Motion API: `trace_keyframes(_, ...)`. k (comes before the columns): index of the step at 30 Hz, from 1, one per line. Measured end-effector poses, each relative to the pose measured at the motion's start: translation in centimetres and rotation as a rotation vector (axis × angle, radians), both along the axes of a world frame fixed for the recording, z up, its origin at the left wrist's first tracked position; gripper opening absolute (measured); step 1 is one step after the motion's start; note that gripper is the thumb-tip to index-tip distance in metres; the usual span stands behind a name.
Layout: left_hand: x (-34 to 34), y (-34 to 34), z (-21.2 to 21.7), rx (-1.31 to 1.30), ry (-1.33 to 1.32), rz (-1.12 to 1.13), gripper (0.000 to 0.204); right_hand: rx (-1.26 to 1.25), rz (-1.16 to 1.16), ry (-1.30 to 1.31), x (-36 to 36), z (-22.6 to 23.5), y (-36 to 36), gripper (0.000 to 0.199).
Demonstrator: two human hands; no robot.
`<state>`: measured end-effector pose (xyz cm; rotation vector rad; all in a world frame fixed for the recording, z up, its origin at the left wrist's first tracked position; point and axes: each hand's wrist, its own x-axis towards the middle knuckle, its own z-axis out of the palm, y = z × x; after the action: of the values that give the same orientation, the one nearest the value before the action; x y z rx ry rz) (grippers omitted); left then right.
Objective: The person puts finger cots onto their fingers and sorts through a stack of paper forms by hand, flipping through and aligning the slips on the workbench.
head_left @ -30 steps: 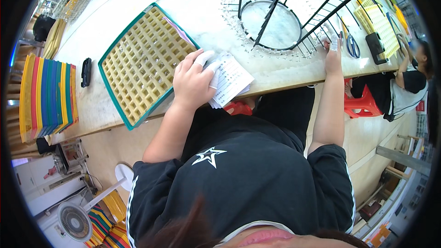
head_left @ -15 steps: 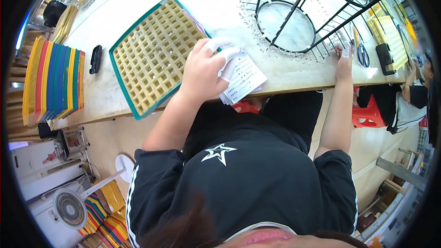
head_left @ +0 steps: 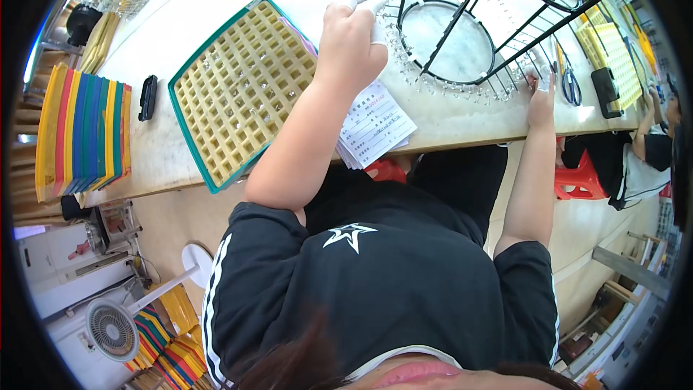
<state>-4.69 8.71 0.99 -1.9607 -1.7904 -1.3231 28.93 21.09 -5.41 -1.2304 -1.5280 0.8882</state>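
Observation:
White finger cots cover the fingertips of my left hand [head_left: 354, 42], which is raised over the table just left of a black wire rack [head_left: 473, 81]. Its fingers are bent together; whatever is between them is too small to make out. Small clear sparkling pieces hang from the rack's prongs, all round its ring. At the rack's right front edge, my right hand [head_left: 540, 94] has its fingers closed near the prongs, and what they pinch is hidden. Below my left forearm lies a yellow slotted tray [head_left: 238, 90] in a green frame, with small shiny pieces in some slots.
A stack of printed paper slips [head_left: 377, 126] lies at the table's front edge. Left are a black clip-like object [head_left: 148, 97] and colourful stacked folders [head_left: 86, 130]. Right of the rack are blue-handled scissors [head_left: 570, 88], a black box [head_left: 605, 92] and another person [head_left: 646, 152].
My left hand has moved up and right, from over the tray's edge and the slips to beside the rack. More of the slips now shows. My right hand has stayed at the rack.

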Motion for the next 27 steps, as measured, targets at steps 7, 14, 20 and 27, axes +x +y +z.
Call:
trace_keyframes(7, -0.1, 0.3, -0.8, -0.049, 0.002, 0.042, 0.033, 0.001, 0.008, 0.051, -0.2, 0.4, 0.0, 0.036)
trace_keyframes(14, 0.1, 0.4, -0.7, -0.057, -0.047, 0.067, 0.035, -0.001, 0.023, 0.039, 0.8, -0.5, 0.7, 0.038)
trace_keyframes(20, -0.1, 0.4, -0.8, -0.011, -0.036, 0.06, 0.031, 0.002, -0.01, 0.042, -0.2, 0.2, -0.2, 0.038)
trace_keyframes(27, -0.3, 0.4, -1.1, -0.042, -0.045, 0.072, 0.026, -0.028, 0.0, 0.02, -0.8, 1.0, -0.7, 0.042)
